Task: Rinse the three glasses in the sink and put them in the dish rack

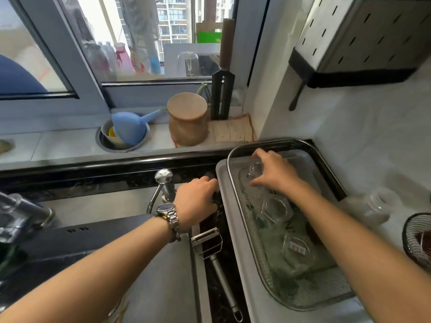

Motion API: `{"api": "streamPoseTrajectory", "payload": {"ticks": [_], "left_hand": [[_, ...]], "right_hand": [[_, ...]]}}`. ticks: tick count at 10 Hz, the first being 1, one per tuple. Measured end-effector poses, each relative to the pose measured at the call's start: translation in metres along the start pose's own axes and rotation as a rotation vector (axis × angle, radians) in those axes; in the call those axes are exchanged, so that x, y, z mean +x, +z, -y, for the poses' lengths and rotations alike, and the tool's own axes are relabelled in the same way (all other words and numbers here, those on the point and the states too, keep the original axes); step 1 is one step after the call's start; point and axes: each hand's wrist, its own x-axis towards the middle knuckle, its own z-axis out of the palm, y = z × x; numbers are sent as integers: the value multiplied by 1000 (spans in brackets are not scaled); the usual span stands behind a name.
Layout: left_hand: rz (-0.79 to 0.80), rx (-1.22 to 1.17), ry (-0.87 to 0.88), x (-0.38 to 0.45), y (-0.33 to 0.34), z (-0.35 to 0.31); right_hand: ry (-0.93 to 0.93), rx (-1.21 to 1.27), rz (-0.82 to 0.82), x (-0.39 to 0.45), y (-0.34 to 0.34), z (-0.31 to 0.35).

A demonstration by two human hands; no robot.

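Note:
The metal mesh dish rack (235, 157) stands on the counter to the right of the sink (98, 208). Two clear glasses lie upside down in it, one in the middle (276, 209) and one nearer me (297, 249). My right hand (276, 172) is at the rack's far end, fingers closed around a third clear glass (255, 170), which is low in the rack. My left hand (197, 200), with a wristwatch, rests curled on the dark edge between the sink and the rack, beside the tap (163, 183); what it grips is hidden.
A peeler (210, 243) lies on the dark strip beside the rack. On the sill stand a wooden-lidded jar (187, 120), a bowl with a blue scoop (128, 129) and a knife block (222, 94). A jar (375, 205) and a wire basket (417, 238) sit at right.

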Motion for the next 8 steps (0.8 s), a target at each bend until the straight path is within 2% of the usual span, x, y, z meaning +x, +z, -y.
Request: {"api": "streamPoseTrajectory", "payload": {"ticks": [4, 6, 7, 8], "left_hand": [[8, 13, -18, 5, 5, -2], [23, 8, -44, -6, -5, -6], [-2, 17, -28, -14, -20, -9], [-12, 32, -16, -27, -37, -11]], "right_hand": [[52, -4, 29, 2, 8, 0], [81, -18, 164, -7, 4, 3], [92, 20, 164, -15, -9, 6], [54, 43, 74, -28, -30, 13]]}}
